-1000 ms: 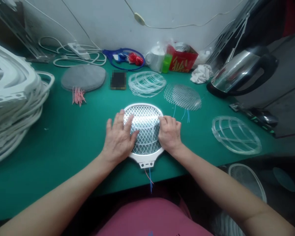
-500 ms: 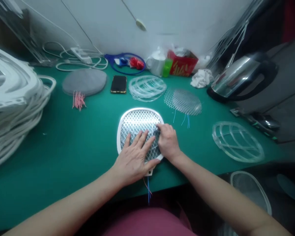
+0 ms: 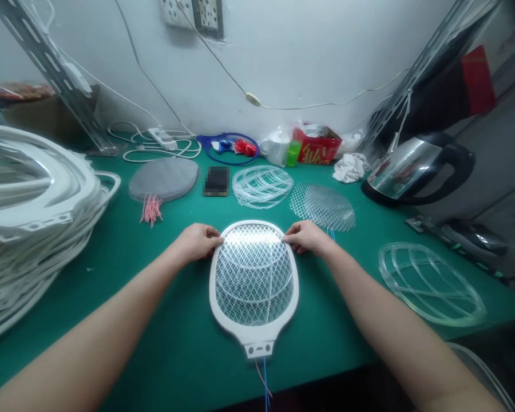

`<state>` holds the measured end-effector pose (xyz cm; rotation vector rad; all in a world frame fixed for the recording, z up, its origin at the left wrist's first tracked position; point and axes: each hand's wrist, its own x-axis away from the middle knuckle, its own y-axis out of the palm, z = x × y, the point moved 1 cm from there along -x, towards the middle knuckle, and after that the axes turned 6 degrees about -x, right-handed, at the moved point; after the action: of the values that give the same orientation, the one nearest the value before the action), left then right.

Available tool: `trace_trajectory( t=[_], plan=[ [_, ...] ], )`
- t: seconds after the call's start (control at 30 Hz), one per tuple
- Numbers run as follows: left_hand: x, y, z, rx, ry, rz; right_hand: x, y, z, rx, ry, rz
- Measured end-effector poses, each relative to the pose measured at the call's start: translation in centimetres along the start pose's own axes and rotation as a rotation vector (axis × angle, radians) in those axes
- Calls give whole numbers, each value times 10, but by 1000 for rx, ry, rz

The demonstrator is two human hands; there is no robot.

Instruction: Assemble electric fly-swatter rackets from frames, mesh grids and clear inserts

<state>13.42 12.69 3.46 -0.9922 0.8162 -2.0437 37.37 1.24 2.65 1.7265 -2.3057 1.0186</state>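
A white plastic racket frame (image 3: 254,274) lies flat on the green mat, filled with diamond metal mesh and a clear ribbed grid. My left hand (image 3: 196,241) grips its far left rim, and my right hand (image 3: 306,237) grips its far right rim. Both sets of fingertips curl against the white edge, and the fingers hide a short stretch of the rim. Thin red and blue wires (image 3: 264,380) trail from the frame's neck toward the mat's near edge.
A tall stack of white frames (image 3: 30,194) stands at the left. Across the mat lie grey mesh discs (image 3: 163,178), pink wires (image 3: 151,209), a blurred phone (image 3: 216,181), clear grids (image 3: 261,186), (image 3: 431,284) and a wired metal mesh (image 3: 321,207). A steel kettle (image 3: 416,169) stands at the right.
Both hands have moved off the mesh to the frame's far rim. The racket now lies fully uncovered and upright, and the view has tilted up to show more wall.
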Motion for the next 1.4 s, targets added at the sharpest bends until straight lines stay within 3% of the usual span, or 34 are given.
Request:
trace_trajectory(
  t=[0.13,0.2,0.37,0.47,0.6,0.77,0.93,1.03,1.17,1.4],
  plan=[
    [-11,0,-5,175,-95,-105,-6,-4,-2,-84,86,-85],
    [-15,-1,-7,145,-106,-123,-7,-4,-5,-40,80,-82],
    [-18,-5,5,-146,194,-11,-1,4,-10,152,-229,-24],
    [-22,-1,18,-216,240,54,-1,9,-10,267,-328,49],
    [-39,3,28,-223,176,129,-10,11,-14,287,-295,115],
    [-61,-1,29,-231,85,60,-21,7,-22,306,-228,73],
    [-59,-2,35,-214,198,20,-20,11,-27,335,-309,53],
    [-56,4,40,-217,255,55,-22,19,-31,341,-353,73],
    [-64,9,44,-236,230,88,-35,32,-37,330,-364,129],
    [-79,4,53,-236,218,-39,-58,37,-43,344,-304,54]
  ],
)
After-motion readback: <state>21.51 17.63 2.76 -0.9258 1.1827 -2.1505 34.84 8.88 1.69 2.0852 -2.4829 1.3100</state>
